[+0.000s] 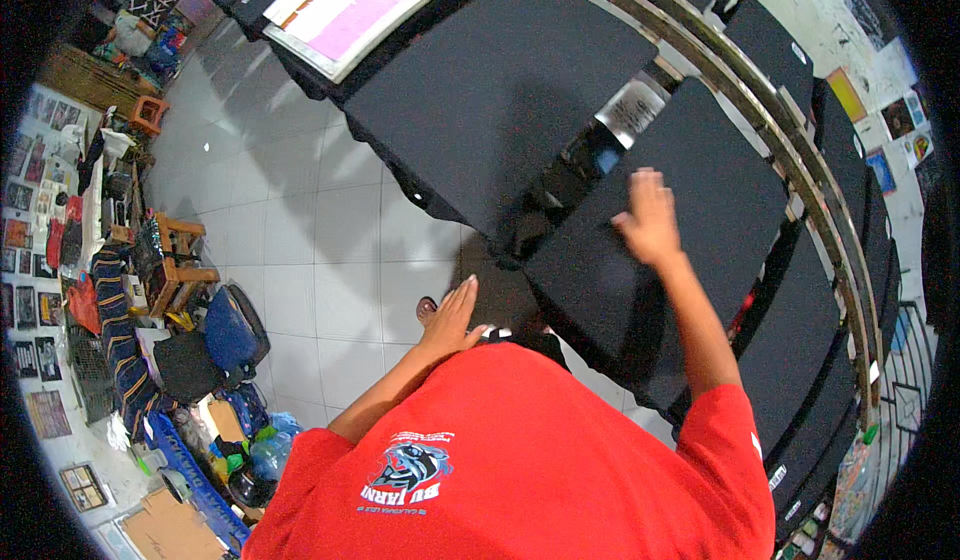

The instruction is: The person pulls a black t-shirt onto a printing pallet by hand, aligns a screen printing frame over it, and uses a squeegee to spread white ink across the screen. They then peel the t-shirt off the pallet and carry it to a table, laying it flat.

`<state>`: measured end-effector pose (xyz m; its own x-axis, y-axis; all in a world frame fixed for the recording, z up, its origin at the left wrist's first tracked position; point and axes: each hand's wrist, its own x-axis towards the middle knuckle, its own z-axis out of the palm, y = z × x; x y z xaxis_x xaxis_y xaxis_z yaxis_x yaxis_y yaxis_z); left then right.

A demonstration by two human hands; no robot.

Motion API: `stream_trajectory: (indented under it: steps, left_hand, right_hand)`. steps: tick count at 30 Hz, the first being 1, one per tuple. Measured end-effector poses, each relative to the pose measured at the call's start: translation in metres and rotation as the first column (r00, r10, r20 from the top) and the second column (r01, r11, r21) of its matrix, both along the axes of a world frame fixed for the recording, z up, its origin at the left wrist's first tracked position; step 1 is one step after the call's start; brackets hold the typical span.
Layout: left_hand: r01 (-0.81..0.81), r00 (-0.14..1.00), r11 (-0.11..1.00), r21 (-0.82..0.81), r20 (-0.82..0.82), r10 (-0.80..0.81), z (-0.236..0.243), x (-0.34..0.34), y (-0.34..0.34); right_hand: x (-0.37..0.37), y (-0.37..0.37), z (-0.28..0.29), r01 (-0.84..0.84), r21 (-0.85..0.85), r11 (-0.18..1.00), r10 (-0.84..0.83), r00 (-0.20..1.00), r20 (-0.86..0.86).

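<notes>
My right hand (652,225) lies flat, palm down, on or just over a black cloth-covered board (715,170), its fingers stretched out and thumb apart. I cannot tell whether the palm presses on the cloth. My left hand (450,318) is low at my left side, open with the fingers extended, holding nothing, beside the near end of the boards. A second black-covered board (490,90) stands to the left of the one under my right hand. Between the two runs a dark gap with a shiny silvery piece (632,112) in it.
A printing screen (385,5) with pink mesh rests at the upper left of the boards. Along their far ends runs a double rail (715,45), with more black cloth beyond. To the left are a tiled floor (345,230), a wooden stool (180,270) and an orange stool (150,113).
</notes>
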<state>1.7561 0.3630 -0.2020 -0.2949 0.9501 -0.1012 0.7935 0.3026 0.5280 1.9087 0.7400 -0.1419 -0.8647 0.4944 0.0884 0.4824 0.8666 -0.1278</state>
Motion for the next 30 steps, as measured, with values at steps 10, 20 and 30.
stream_trajectory:
  steps: [10, 20, 30]
  left_hand:
    - [-0.561, 0.759, 0.79, -0.249, 0.226, 0.611, -0.07, -0.155, -0.225]
    - [-0.532, 0.835, 0.843, -0.079, 0.111, 0.538, -0.021, -0.314, -0.258]
    - [-0.669, 0.65, 0.626, -0.401, 0.093, 0.755, -0.072, -0.354, -0.375]
  right_hand:
    - [-0.049, -0.221, 0.015, -0.152, -0.008, 0.988, 0.147, 0.941, 0.305]
    - [-0.333, -0.137, 0.037, -0.104, -0.026, 0.994, 0.094, 0.965, -0.245]
    - [-0.467, -0.106, 0.021, -0.368, 0.042, 0.929, 0.367, 0.93, 0.029]
